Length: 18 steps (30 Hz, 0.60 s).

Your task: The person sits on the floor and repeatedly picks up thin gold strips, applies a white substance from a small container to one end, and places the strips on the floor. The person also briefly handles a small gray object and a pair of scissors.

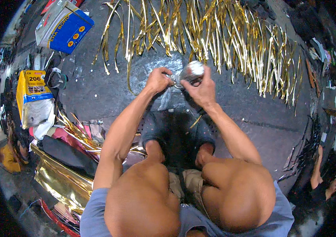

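Observation:
My right hand [202, 90] is closed around a shiny silver round object [195, 70], blurred at its edges, so its exact kind does not show. Just to the left, my left hand [159, 80] has its thumb and fingers pinched together close to the silver object. What lies between those fingertips is too small to make out. Both hands are above a grey, glue-like patch [164, 100] on the dark work surface [247, 98]. Beyond them hangs or lies a wide row of gold foil strips [223, 35], its loose ends pointing toward me.
At the far left stands a blue and white box-shaped tin [67, 29]. Nearer on that side is a yellow tin [35, 94]. Gold foil sheet [63, 177] and loose gold strips [77, 134] lie beside my left arm. Dark scraps [300, 152] lie at right.

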Each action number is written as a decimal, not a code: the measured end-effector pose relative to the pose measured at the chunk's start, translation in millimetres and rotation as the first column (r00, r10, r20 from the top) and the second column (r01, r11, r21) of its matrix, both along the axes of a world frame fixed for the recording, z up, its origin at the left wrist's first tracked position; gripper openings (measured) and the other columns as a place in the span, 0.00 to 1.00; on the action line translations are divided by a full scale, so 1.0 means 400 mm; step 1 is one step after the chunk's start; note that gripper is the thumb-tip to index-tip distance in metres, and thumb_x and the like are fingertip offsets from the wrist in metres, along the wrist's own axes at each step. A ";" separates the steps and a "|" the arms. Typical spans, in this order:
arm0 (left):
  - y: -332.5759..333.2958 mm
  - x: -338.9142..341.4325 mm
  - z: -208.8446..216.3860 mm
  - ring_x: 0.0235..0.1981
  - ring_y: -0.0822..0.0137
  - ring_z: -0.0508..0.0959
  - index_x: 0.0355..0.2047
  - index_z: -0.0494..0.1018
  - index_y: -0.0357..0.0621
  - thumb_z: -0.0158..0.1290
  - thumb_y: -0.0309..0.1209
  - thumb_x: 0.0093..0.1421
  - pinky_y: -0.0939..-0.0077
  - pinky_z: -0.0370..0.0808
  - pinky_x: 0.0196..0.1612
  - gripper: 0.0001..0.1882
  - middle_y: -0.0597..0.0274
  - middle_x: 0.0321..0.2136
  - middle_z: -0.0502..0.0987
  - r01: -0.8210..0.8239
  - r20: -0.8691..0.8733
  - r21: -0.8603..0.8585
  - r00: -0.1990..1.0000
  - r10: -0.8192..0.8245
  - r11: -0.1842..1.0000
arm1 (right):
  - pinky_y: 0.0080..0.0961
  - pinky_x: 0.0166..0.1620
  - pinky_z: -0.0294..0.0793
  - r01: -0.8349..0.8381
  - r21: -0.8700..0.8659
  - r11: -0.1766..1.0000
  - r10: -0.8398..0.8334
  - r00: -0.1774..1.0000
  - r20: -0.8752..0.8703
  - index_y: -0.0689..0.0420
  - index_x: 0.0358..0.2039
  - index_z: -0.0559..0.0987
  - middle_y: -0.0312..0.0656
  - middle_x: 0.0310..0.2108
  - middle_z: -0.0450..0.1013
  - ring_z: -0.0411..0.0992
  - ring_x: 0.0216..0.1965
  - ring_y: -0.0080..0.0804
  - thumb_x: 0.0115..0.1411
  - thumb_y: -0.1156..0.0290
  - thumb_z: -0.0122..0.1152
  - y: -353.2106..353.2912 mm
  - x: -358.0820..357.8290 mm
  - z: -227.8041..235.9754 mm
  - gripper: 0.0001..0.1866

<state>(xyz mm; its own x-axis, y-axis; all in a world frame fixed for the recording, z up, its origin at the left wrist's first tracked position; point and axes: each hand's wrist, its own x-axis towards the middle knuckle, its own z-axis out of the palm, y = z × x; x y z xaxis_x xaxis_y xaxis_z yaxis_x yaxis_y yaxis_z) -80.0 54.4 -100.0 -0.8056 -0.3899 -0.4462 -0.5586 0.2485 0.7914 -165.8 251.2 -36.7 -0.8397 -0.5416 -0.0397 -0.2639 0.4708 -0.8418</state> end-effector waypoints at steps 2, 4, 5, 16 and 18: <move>0.001 -0.017 -0.012 0.33 0.65 0.83 0.48 0.79 0.39 0.66 0.24 0.46 0.70 0.79 0.41 0.26 0.58 0.31 0.84 0.039 0.032 -0.039 0.999 -0.038 0.998 | 0.38 0.38 0.81 -0.114 0.047 0.992 0.122 0.967 -0.224 0.58 0.57 0.66 0.52 0.37 0.79 0.81 0.34 0.49 0.50 0.62 0.79 0.001 0.012 -0.050 0.39; 0.009 -0.022 0.006 0.39 0.60 0.83 0.52 0.77 0.40 0.67 0.26 0.44 0.68 0.78 0.47 0.30 0.55 0.37 0.83 0.092 -0.134 -0.161 0.984 -0.114 0.983 | 0.39 0.41 0.81 -0.175 -0.032 0.984 0.141 0.875 -0.463 0.58 0.58 0.66 0.54 0.41 0.78 0.81 0.39 0.51 0.50 0.64 0.79 0.000 0.008 -0.074 0.39; 0.023 -0.002 0.039 0.43 0.58 0.82 0.54 0.76 0.41 0.67 0.27 0.44 0.67 0.77 0.50 0.33 0.54 0.41 0.82 0.103 -0.300 -0.261 0.936 -0.182 0.960 | 0.39 0.42 0.81 -0.184 -0.036 0.982 0.141 0.852 -0.505 0.58 0.59 0.67 0.55 0.42 0.78 0.80 0.41 0.52 0.50 0.65 0.78 0.001 0.018 -0.077 0.39; 0.103 0.021 0.140 0.49 0.45 0.80 0.51 0.72 0.37 0.65 0.21 0.49 0.60 0.77 0.51 0.28 0.46 0.45 0.79 0.035 -0.499 -0.329 0.842 -0.206 0.944 | 0.27 0.39 0.78 0.055 0.009 0.998 -0.055 0.951 0.304 0.60 0.47 0.74 0.41 0.36 0.80 0.78 0.36 0.30 0.55 0.80 0.63 0.018 -0.070 -0.226 0.18; 0.112 0.003 0.132 0.49 0.44 0.80 0.51 0.73 0.37 0.65 0.21 0.48 0.60 0.77 0.52 0.28 0.46 0.45 0.79 0.053 -0.513 -0.330 0.828 -0.226 0.942 | 0.31 0.37 0.78 0.080 -0.015 0.997 -0.064 0.879 0.473 0.60 0.46 0.73 0.44 0.34 0.81 0.78 0.36 0.33 0.54 0.78 0.66 0.020 -0.097 -0.272 0.19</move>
